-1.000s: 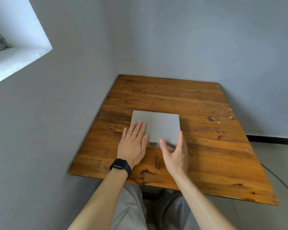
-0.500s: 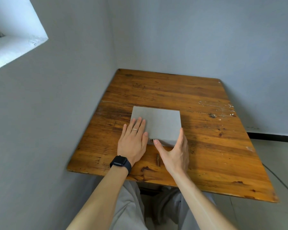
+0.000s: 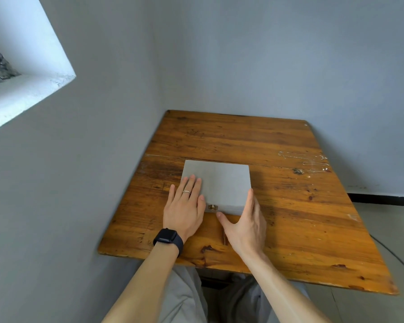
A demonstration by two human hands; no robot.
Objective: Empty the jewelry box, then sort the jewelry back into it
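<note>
The flat grey rectangular jewelry box [image 3: 219,180] lies closed nearer the wooden table's [image 3: 289,229] left edge; left hand [image 3: 184,206] flat on its lid, fingers straight; right hand [image 3: 245,220] open beside the small brass clasp [image 3: 212,207]; emptying looks unstarted, though faint glints [image 3: 303,159] toward the right edge may be chains.

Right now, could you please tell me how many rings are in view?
1: a ring on the left hand, which rests flat on the closed jewelry box. More may be hidden inside, or among the tiny jewelry at the far right of the table.
</note>
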